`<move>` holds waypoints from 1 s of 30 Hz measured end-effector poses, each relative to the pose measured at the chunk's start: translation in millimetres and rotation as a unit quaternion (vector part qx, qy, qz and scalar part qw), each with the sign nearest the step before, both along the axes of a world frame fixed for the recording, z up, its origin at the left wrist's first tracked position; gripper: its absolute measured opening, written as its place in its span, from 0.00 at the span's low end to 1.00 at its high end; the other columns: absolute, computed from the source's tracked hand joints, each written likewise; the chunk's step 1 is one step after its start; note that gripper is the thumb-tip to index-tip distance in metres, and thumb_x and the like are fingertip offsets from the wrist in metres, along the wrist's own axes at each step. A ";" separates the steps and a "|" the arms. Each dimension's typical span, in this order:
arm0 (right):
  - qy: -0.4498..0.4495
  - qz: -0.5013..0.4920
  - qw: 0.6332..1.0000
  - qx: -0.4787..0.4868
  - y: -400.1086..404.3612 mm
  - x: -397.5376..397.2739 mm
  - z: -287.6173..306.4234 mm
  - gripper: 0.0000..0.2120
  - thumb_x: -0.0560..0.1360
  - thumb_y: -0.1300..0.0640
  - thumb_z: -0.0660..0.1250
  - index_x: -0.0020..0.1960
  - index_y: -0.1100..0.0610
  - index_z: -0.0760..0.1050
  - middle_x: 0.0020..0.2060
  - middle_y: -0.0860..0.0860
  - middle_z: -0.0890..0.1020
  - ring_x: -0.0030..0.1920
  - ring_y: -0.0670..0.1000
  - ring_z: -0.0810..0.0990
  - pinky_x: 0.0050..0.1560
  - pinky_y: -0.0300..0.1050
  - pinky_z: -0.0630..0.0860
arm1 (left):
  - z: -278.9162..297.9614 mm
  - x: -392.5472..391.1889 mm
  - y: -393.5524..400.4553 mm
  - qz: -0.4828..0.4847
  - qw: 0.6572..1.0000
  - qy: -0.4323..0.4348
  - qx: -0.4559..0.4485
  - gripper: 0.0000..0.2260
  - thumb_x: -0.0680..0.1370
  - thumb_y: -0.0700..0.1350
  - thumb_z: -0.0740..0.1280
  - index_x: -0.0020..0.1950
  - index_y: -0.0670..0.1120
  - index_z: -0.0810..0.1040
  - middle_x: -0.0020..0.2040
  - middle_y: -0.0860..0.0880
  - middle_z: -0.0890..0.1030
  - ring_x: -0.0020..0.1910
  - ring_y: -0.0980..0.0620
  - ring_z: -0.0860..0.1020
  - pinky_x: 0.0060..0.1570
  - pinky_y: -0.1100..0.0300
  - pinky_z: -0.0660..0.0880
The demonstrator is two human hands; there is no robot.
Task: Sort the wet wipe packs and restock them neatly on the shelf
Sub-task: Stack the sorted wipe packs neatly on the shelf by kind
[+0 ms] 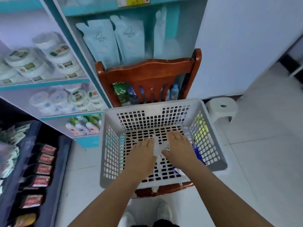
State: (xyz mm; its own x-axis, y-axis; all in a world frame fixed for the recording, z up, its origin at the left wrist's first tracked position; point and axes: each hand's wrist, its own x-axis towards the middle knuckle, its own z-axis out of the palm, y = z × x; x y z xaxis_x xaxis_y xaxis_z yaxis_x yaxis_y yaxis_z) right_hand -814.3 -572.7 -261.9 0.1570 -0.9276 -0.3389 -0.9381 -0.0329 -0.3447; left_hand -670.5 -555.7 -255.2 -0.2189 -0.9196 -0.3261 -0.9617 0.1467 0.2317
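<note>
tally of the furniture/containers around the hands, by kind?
Wooden chair: 1
White perforated basket: 1, on the chair seat
White plastic stool: 1
Total: 3
Both the left hand and right hand are inside the basket.

Both hands, left (142, 155) and right (180, 147), reach into a grey basket (213, 133) on a wooden chair (147, 71) at frame centre, flanking a pale pack (158, 145); shelves (78, 66) fill the upper left.

The basket (105, 145) sits on a chair (147, 71) (shelves (72, 79) behind and left).
</note>
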 end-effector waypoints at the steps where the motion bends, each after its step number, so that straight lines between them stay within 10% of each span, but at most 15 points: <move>1: -0.007 -0.015 1.000 0.005 -2.4 -5.0 -6.7 0.34 0.78 0.46 0.63 0.77 0.56 0.51 0.77 0.51 0.55 0.77 0.52 0.49 0.75 0.51 0.50 | -7.1 -6.7 -4.3 -0.012 1.000 -0.004 0.007 0.28 0.81 0.50 0.58 0.78 0.46 0.50 0.77 0.49 0.57 0.75 0.49 0.56 0.74 0.55 0.54; 13: -0.013 -0.236 0.967 0.100 -26.3 -31.4 -95.3 0.37 0.77 0.46 0.63 0.77 0.57 0.48 0.77 0.52 0.51 0.77 0.55 0.46 0.76 0.52 0.52 | -92.0 -54.0 -64.9 -0.137 0.986 -0.014 0.094 0.29 0.82 0.51 0.57 0.78 0.45 0.47 0.77 0.47 0.56 0.75 0.49 0.56 0.74 0.55 0.56; 20: -0.014 -0.450 0.867 0.215 -42.9 -12.5 -150.3 0.42 0.77 0.51 0.63 0.78 0.51 0.36 0.76 0.52 0.34 0.74 0.66 0.33 0.74 0.63 0.44 | -139.3 -53.9 -105.4 -0.207 0.969 0.001 0.136 0.30 0.81 0.50 0.60 0.78 0.45 0.49 0.77 0.46 0.58 0.75 0.48 0.59 0.72 0.54 0.58; 25: -0.080 -0.619 0.757 0.194 -48.1 -11.1 -188.9 0.48 0.74 0.60 0.66 0.76 0.45 0.32 0.74 0.49 0.28 0.74 0.69 0.36 0.69 0.69 0.58 | -171.1 -42.9 -125.3 -0.258 0.954 0.017 0.150 0.31 0.81 0.50 0.60 0.78 0.46 0.49 0.75 0.46 0.61 0.73 0.48 0.63 0.70 0.55 0.63; 30: -0.077 -0.634 0.750 0.175 -61.0 -6.2 -217.6 0.48 0.75 0.56 0.68 0.76 0.44 0.33 0.76 0.45 0.36 0.75 0.68 0.41 0.67 0.62 0.66 | -200.0 -28.5 -141.1 -0.275 0.948 0.034 0.157 0.31 0.81 0.49 0.61 0.78 0.46 0.49 0.76 0.47 0.61 0.73 0.49 0.62 0.70 0.56 0.62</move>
State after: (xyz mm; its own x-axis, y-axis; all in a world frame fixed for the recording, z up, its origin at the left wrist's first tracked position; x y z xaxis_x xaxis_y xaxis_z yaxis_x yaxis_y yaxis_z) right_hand -820.5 -633.7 -479.5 -0.7128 -0.2230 -0.6650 -0.0882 0.9691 -0.2304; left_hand -699.0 -696.8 -455.3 -0.6672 -0.5212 -0.5322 -0.7413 0.5344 0.4060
